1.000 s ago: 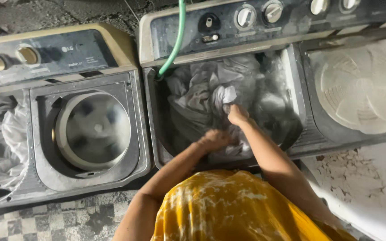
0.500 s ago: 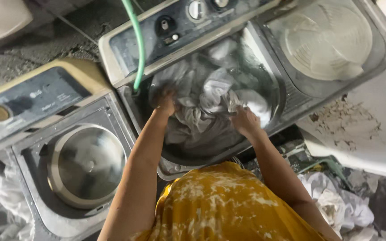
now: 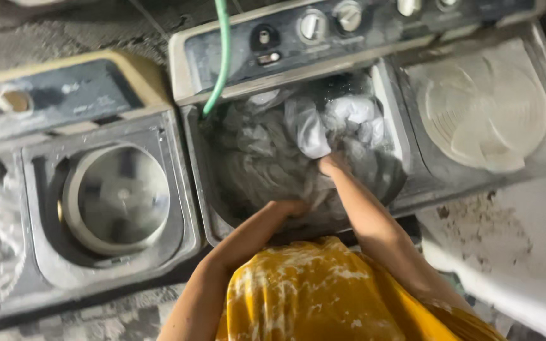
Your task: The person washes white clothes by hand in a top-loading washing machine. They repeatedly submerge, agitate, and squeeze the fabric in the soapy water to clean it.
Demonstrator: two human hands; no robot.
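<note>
In the wash tub [image 3: 222,208], both hands, left hand [image 3: 291,207] and right hand [image 3: 331,164], gather wet laundry [image 3: 266,158]; fingers buried, state indiscernible; lifting needs firm grasp.

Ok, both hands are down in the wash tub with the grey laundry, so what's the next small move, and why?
Probably close the right hand on the pale bunched cloth it touches and lift it slightly. The left hand is pressed into the grey laundry nearer the front wall of the wash tub, so it can hold the tangled rest down. The green hose hangs at the far left corner, clear of that lift.
</note>
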